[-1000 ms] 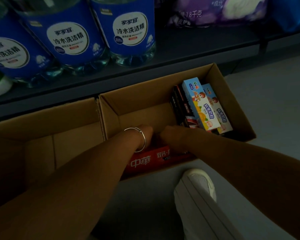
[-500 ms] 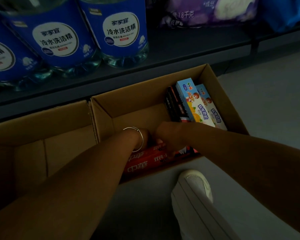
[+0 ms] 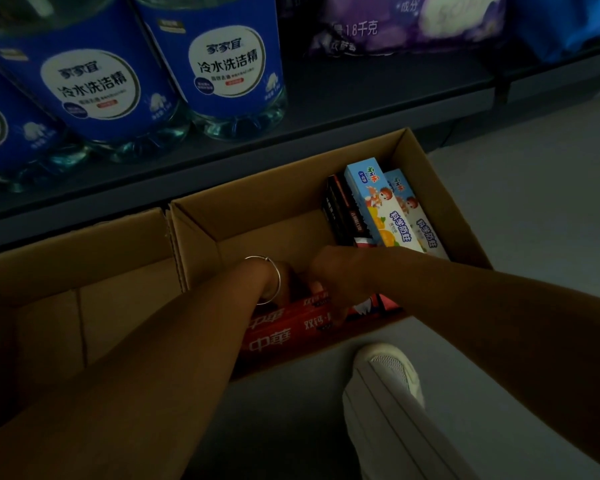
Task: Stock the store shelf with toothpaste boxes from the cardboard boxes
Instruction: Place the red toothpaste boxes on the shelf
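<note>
Red toothpaste boxes [image 3: 284, 332]: long, flat-sided cartons with white lettering, lying flat against the near wall of the right cardboard box [image 3: 291, 206], stacked or side by side; in the dim light I cannot tell which.

Both hands are down in that box, on top of the red cartons. Right hand [image 3: 329, 289]: fingers curled over the upper carton's edge, apparently gripping it. Left hand [image 3: 286, 284]: mostly hidden behind its wrist and a thin bangle [image 3: 269, 280]; whether it holds anything, or how far open it is, cannot be told.

Step in hand, as I judge it: lifting out a batch of red cartons. To do it well, squeeze the stack from both ends so the cartons stay aligned, lift straight up past the near wall, and keep faces turned one way for shelving. Light cardboard; too hard a squeeze would probably dent corners.

Further in, at the far right: two light blue children's toothpaste boxes [image 3: 383, 209] leaning beside dark boxes [image 3: 340, 213].

Left cardboard box [image 3: 84, 268] alongside; its contents are not visible.

Beyond, the shelf [image 3: 378, 98] carries blue-labelled detergent bottles [image 3: 229, 64] and purple bags [image 3: 395, 22]. A white shoe [image 3: 388, 372] rests on the floor [image 3: 534, 188].
</note>
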`<action>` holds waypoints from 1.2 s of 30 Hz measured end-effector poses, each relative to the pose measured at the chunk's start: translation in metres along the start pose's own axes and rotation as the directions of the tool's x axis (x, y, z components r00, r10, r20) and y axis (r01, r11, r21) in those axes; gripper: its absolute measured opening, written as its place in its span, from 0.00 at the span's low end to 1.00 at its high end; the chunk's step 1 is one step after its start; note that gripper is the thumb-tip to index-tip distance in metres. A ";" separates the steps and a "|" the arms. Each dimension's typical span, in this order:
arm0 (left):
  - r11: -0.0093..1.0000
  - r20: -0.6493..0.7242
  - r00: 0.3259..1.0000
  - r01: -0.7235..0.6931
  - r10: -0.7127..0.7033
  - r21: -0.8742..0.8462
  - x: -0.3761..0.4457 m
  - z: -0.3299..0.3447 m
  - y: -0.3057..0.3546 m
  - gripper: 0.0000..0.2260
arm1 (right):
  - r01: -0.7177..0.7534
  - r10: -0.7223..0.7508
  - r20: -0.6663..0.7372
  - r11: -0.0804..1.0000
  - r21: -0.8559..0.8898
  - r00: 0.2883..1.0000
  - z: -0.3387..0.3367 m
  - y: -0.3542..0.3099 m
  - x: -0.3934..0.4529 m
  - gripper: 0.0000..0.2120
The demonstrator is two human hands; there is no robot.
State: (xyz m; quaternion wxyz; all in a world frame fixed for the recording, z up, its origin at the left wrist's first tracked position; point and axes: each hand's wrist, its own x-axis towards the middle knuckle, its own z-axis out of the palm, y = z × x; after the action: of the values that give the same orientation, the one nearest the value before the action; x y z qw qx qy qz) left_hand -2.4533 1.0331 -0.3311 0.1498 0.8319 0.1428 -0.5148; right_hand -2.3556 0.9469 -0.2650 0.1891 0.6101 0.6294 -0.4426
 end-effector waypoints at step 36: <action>0.965 -0.076 0.990 0.097 -0.119 -0.244 -0.057 -0.024 0.023 0.21 | -0.288 0.261 -0.468 0.958 0.014 0.844 -0.076 0.029 -0.100 0.21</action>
State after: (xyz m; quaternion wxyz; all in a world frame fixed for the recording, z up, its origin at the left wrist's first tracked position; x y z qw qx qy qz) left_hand -2.4494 1.0171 -0.2679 0.2141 0.8211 0.2556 -0.4633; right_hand -2.2869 0.9431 -0.1562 0.1111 0.7763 0.5748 -0.2337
